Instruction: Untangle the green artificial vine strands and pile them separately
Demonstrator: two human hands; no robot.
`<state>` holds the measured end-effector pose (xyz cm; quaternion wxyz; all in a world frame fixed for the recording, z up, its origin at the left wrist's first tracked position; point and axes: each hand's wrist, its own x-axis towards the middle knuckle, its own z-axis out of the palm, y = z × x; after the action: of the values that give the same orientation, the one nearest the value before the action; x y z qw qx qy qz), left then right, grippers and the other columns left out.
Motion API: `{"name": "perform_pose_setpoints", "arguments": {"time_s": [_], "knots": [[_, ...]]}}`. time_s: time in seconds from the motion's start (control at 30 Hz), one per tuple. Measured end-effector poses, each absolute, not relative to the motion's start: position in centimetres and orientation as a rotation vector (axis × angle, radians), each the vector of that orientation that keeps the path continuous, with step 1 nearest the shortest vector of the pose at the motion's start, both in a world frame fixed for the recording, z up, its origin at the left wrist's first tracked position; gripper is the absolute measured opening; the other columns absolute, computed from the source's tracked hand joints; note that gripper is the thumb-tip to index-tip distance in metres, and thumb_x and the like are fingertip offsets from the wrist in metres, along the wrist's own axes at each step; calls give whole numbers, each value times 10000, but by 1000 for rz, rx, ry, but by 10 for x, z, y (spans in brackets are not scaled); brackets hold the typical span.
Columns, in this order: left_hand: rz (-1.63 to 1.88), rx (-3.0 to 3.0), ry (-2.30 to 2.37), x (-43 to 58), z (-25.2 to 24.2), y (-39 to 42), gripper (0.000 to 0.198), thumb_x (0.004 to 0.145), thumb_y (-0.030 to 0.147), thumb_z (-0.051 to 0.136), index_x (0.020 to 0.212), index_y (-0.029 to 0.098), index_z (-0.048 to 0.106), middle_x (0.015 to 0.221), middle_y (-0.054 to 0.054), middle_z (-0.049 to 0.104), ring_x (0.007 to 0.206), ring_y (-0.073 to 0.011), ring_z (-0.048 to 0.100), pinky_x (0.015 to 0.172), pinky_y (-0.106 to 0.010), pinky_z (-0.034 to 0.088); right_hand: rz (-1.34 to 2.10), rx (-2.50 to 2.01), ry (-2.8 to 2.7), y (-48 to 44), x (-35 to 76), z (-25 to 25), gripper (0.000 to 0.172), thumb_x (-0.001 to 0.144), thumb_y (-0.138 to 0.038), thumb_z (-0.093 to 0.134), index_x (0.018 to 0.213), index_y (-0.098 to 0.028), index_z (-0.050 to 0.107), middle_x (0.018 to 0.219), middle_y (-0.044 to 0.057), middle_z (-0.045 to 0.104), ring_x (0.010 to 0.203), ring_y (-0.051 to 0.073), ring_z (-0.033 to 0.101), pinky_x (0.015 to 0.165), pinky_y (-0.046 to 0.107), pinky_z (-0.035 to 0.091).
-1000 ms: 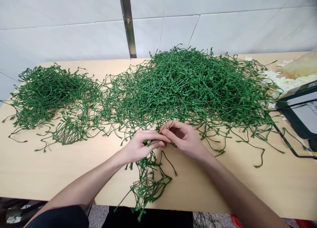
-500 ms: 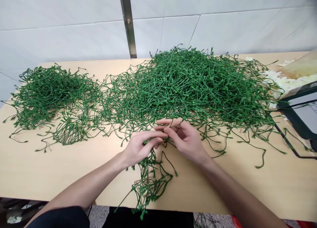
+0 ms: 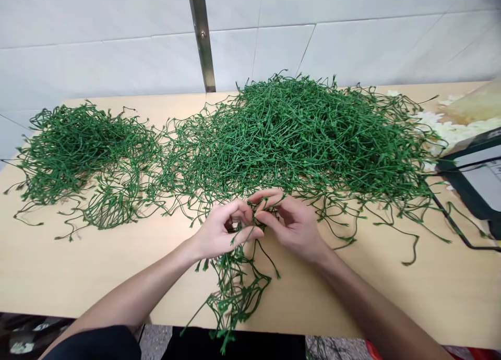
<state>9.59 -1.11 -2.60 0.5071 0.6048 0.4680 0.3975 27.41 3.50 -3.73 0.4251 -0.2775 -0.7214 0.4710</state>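
Note:
Thin green plastic flower stems with small tufted tips are at both hands. My left hand [image 3: 225, 229] is closed, its bent fingers and thumb around a stem whose tip pokes out over the thumb. Close beside it, my right hand [image 3: 291, 222] pinches a green stem [image 3: 269, 202] between thumb and fingers. Whether both hands grip the same stem I cannot tell. Below them, a loose cluster of stems [image 3: 238, 292] trails down to the table's front edge. Just beyond the fingers rises a large tangled heap of stems [image 3: 309, 130].
A smaller heap of stems [image 3: 74, 146] lies at the left of the wooden table [image 3: 97, 266]. White artificial flowers [image 3: 465, 130] and a black-framed object [image 3: 477, 177] are at the right. A metal strip [image 3: 202, 36] runs down the tiled wall behind.
The left fingers have bent and drawn up, and the left thumb now shows apart below them with a stem across it. The right fingers have curled a little more.

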Motion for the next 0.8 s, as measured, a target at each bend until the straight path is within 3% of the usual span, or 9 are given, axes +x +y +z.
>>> {"name": "perform_pose_setpoints", "arguments": {"time_s": [0.1,0.3,0.53,0.67,0.8], "knots": [[921,1556,1160,95,-28,-12,357,775,445,712,753,184,468,533,100,363,463,-51,293,430,-183,232,1174,-625,-1862,35,274,-36,40,904,-236,629,865,-228,623,1018,62,692,938,191,664,865,374,531],[858,1645,1182,94,-25,-16,302,972,391,424,791,174,530,601,12,579,500,-94,492,500,-215,380,1145,-671,-1891,36,274,-35,88,905,-240,609,821,-216,606,991,79,703,924,201,666,832,384,544],[849,1779,1245,96,-22,-18,353,1002,309,347,751,173,556,572,20,575,500,-92,533,533,-203,433,1369,-741,-1716,29,270,-36,80,933,-293,578,917,-216,591,958,64,715,839,162,694,735,305,596],[886,1863,1240,97,-27,-18,316,1004,276,359,907,161,637,578,22,606,487,-88,553,523,-188,451,1489,-774,-1594,25,269,-39,144,945,-326,560,877,-216,495,1094,92,705,698,131,693,605,271,601],[976,1996,1207,98,-32,-17,306,1005,270,369,1009,156,652,576,12,625,466,-93,553,483,-190,448,1407,-813,-1601,23,266,-38,220,949,-328,546,819,-219,406,1256,127,651,527,61,579,487,229,522]]}}
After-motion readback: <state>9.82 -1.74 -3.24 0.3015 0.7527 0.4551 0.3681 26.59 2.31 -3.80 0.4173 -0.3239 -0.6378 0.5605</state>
